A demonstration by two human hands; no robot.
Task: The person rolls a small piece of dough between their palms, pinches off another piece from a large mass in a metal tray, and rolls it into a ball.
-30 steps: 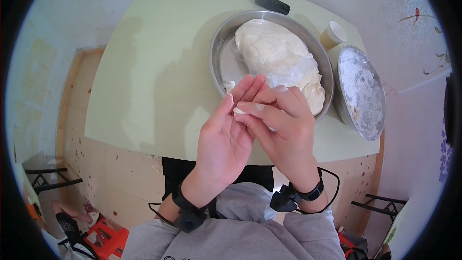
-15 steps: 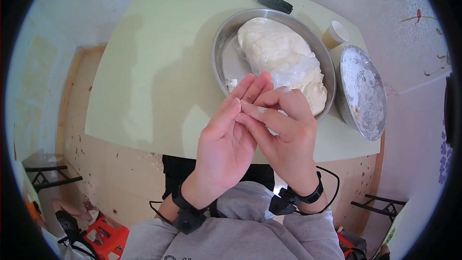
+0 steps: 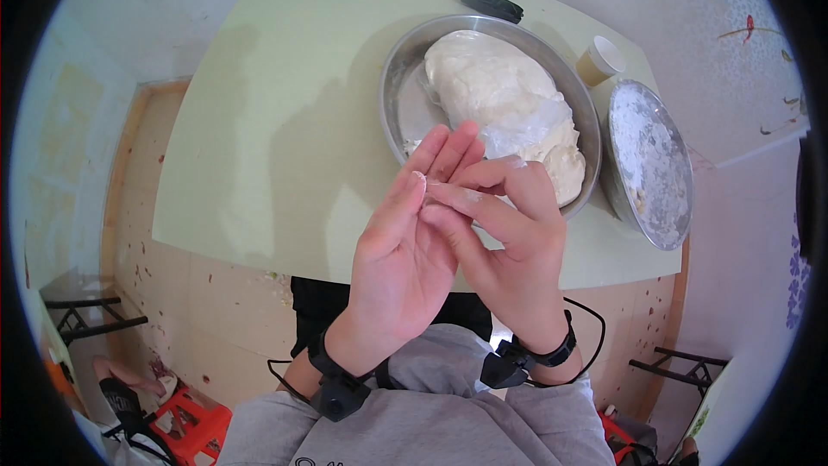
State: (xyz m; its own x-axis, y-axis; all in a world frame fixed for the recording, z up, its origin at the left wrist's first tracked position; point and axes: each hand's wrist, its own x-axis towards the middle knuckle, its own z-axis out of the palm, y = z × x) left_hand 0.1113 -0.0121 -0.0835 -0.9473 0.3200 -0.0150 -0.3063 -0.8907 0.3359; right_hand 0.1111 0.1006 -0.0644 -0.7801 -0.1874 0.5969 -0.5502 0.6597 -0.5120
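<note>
My left hand [image 3: 405, 246] is palm up with its fingers stretched out, above the table's near edge. Against its thumb and fingers, the curled fingers of my right hand [image 3: 509, 229] are pressed together. A whitish residue shows on the fingertips of both hands; anything between them is too small to make out. Just beyond the hands, a large mass of white dough [image 3: 492, 78], partly under clear plastic film, lies in a round metal pan [image 3: 401, 60].
To the right of the pan, a metal bowl [image 3: 651, 164] holds white flour. A paper cup [image 3: 601, 61] stands behind it. A dark green object [image 3: 492, 3] lies beyond the pan on the pale green table [image 3: 224, 147]. At lower left, a person's leg [image 3: 121, 373] shows near a red stool [image 3: 194, 427].
My right thumb has moved slightly away from its index finger, and the left fingers have shifted slightly up and left. Both hands otherwise keep nearly the same position.
</note>
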